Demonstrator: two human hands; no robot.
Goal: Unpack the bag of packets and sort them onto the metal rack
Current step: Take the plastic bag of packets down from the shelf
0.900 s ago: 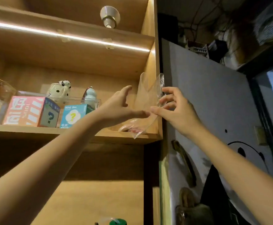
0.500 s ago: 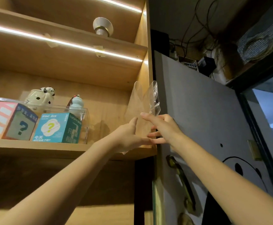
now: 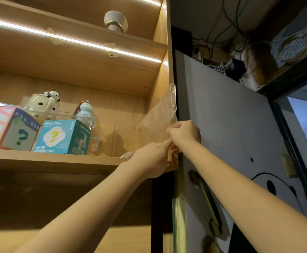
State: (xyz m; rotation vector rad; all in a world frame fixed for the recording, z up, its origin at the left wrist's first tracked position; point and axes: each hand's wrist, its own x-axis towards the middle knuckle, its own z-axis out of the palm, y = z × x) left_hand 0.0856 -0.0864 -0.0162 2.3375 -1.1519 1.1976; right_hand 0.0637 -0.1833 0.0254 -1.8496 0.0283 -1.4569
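Two boxes (image 3: 37, 132) on shelf (image 3: 57, 159), figurines (image 3: 44, 103) behind, plastic bag (image 3: 158, 121) right against side panel (image 3: 164, 73)

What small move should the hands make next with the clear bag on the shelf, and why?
Probably lift the bag off the shelf and bring it down. Both hands, left and right, already pinch its lower edge, it stands against the side wall, and no metal rack is in view here.

Teal box (image 3: 63, 136) beside pink box (image 3: 10, 128) on wooden shelf (image 3: 57, 161), panda teapot (image 3: 43, 104) behind.
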